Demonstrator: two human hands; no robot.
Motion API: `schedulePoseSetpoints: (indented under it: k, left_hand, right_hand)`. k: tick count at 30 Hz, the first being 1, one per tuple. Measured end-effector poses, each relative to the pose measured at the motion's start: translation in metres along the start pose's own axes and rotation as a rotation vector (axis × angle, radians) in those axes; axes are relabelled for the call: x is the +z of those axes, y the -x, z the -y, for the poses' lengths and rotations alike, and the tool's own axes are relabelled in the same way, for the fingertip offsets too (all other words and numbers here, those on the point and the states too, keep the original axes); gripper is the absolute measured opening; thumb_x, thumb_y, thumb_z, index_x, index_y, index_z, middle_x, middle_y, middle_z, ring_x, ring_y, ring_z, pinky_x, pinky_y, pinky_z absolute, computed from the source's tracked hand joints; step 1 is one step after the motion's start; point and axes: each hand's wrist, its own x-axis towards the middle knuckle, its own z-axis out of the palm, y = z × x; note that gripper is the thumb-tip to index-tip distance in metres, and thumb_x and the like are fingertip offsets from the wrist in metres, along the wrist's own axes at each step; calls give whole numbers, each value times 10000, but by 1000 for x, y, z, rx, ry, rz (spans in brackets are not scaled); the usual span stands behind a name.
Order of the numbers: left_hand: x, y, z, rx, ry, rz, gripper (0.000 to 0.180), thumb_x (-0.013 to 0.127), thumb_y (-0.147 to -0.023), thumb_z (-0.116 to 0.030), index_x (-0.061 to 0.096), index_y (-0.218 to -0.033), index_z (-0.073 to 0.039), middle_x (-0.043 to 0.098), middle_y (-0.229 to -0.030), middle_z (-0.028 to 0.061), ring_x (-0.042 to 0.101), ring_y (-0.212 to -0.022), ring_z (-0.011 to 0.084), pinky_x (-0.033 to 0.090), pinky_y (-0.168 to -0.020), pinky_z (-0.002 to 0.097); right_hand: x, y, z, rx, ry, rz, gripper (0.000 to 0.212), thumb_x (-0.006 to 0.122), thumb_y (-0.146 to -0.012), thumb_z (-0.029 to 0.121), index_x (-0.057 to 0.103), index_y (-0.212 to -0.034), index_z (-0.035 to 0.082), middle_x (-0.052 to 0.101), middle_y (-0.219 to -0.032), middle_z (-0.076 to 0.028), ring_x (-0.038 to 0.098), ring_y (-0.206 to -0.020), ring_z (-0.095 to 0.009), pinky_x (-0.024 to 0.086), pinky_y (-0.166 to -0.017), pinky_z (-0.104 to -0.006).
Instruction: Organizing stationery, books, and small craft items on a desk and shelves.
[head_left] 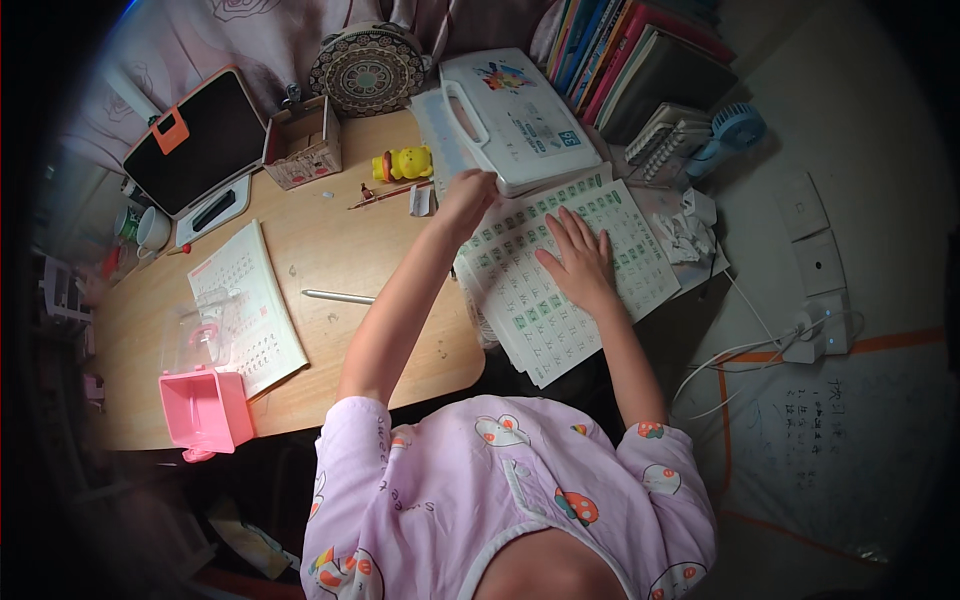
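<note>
Under my right hand (580,262), which lies flat with its fingers spread, is a printed practice sheet (560,325) with rows of green boxes and letters. It rests on other sheets at the desk's right side and overhangs the edge. My left hand (470,203) is closed in a fist by the sheet's upper left edge, close to the near end of a white plastic carrying case (530,125). Its fingers face away, so whatever they may hold is hidden. A small white piece of paper or eraser (421,201) lies just left of that fist.
A grey pen (338,297), an open workbook (255,300) and an open pink box (206,408) lie on the desk's left. Behind are a yellow figurine (403,163), a cardboard box (302,145) and a tablet (198,140). Crumpled tissue (688,238) and a blue fan (735,130) stand right.
</note>
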Motion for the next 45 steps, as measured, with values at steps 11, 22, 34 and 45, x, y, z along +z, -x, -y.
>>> schedulePoseSetpoints:
  k: [11,22,34,45]
  left_hand:
    - [91,-37,-11,-275,-603,-1019,600,657,-584,-272,340,-1028,-21,396,-1033,176,396,-980,284,336,-815,395]
    - [53,-24,8,89,-510,-965,485,644,-585,-287,408,-906,-9,487,-848,161,487,-801,314,403,-732,344]
    - [-190,42,22,779,-1433,-848,315,617,-639,-319,550,-786,-48,498,-870,87,441,-859,260,360,-708,343]
    - [-159,62,-10,247,-1447,-590,301,629,-615,-334,541,-706,-62,539,-800,86,484,-827,233,314,-780,380]
  right_hand:
    - [-3,4,-4,-50,43,42,522,298,-799,425,226,-1227,136,230,-1275,-73,187,-1189,-214,128,-905,-532]
    - [0,0,1,-70,16,28,524,322,-790,444,268,-1220,149,244,-1275,-65,198,-1187,-209,117,-923,-508]
    - [-1,2,1,-32,-78,12,517,410,-768,409,314,-1203,147,263,-1267,-57,214,-1180,-199,109,-938,-490]
    - [-1,3,-1,-37,-109,-17,512,426,-762,404,335,-1189,135,270,-1263,-66,219,-1177,-200,106,-939,-488]
